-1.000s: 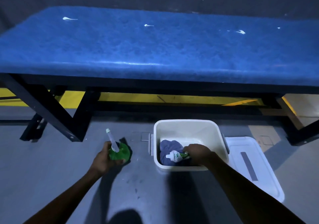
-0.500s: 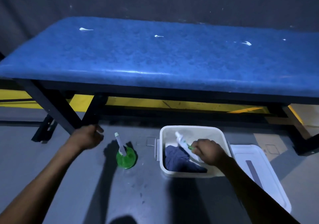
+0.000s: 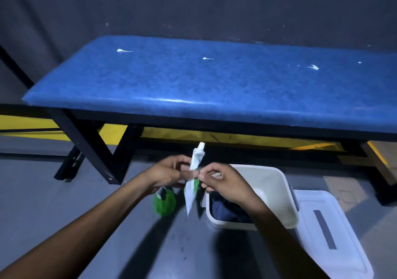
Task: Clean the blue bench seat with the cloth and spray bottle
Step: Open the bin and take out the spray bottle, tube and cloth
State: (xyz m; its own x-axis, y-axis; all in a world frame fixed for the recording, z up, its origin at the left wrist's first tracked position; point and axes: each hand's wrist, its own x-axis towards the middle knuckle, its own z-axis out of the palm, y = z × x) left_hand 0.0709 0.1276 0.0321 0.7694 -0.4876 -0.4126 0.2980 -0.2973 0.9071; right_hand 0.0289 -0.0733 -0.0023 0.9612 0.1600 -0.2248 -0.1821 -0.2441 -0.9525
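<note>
The blue bench seat (image 3: pixel 214 85) spans the view, with a few white smears (image 3: pixel 124 51) along its far side. Below its front edge both hands hold a white and green tube (image 3: pixel 193 177) upright, cap up. My left hand (image 3: pixel 169 174) grips the tube from the left and my right hand (image 3: pixel 217 178) pinches it from the right. The green spray bottle (image 3: pixel 164 202) stands on the floor just under my left hand. A dark blue cloth (image 3: pixel 227 211) lies in the white bin (image 3: pixel 277 195), partly hidden by my right forearm.
The bin's white lid (image 3: pixel 330 233) lies on the grey floor to the right of the bin. Black metal bench legs (image 3: pixel 86 145) slant down at the left, and another leg stands at the far right. A yellow strip runs under the bench.
My right hand lifted the tube out of the bin and up in front of the bench. My left hand let go of the spray bottle, passed the bench leg, and came across to the tube.
</note>
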